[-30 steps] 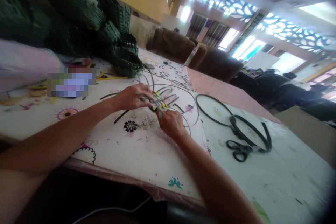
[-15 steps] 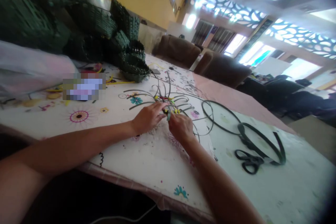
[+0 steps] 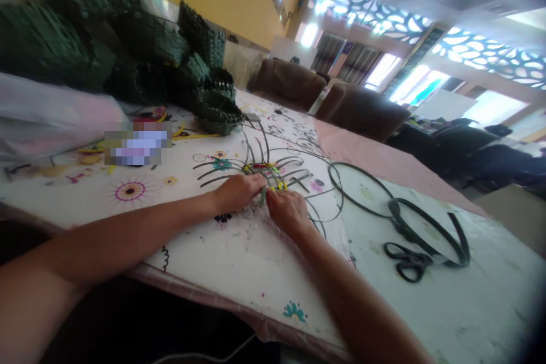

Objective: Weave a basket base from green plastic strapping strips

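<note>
A half-woven piece of dark green strips (image 3: 273, 172) lies on the table ahead, its loose ends fanning out. Small yellow and red pieces show along its edges. My left hand (image 3: 239, 192) is closed on the piece's near left edge, with fingers pinched. Close beside it, my right hand (image 3: 289, 211) is closed at the near edge, pinching a flat green strip (image 3: 263, 197) whose end sticks out between the hands. Both sets of fingertips are partly hidden, so the exact grip is hard to see.
Black-handled scissors (image 3: 408, 261) and a coil of dark strip (image 3: 430, 233) lie to the right. Stacked green woven baskets (image 3: 149, 40) stand at the back left, near a plastic bag (image 3: 55, 116) and a blurred-out item (image 3: 139, 145). Brown chairs (image 3: 288, 82) line the far side.
The woven piece has shifted slightly left and towards me, its loose ends swinging with it. Both hands have moved a little left, and the green strip's end now shows lower between them.
</note>
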Demonstrator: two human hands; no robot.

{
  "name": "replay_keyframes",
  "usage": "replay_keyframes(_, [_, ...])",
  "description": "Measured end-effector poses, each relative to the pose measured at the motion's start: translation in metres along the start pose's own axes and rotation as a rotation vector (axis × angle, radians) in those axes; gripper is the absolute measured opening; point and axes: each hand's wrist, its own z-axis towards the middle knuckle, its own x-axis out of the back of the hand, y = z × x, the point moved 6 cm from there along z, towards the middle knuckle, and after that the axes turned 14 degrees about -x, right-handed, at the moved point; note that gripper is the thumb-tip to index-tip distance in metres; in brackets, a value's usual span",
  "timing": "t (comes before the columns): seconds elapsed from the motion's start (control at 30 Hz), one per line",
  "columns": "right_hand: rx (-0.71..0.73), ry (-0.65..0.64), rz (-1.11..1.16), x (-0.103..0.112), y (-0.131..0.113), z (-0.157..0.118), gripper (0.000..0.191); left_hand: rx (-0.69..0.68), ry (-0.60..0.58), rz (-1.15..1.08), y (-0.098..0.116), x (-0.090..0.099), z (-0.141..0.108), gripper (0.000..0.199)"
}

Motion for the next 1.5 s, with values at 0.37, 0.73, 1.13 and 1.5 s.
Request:
replay_keyframes(0.37, [0.000,-0.022,0.019,0.003,0.005,0.001,0.034,-0.080,0.118,-0.085,-0.002,0.017,0.004,0.017])
replay_keyframes(0.73, [-0.006,-0.110,0.006,-0.004,0.002,0.002,0.030,-0.029,0.097,-0.288,-0.008,0.016,0.003,0.020])
replay_keyframes(1.13, [0.081,-0.123,0.088,0.004,0.003,0.007,0.032,0.129,0.012,-0.448,-0.016,0.022,0.005,0.019])
replay_keyframes(1.5, [0.034,-0.188,0.125,0.003,0.000,0.009,0.030,0.200,0.080,-0.339,-0.018,0.017,0.002,0.018])
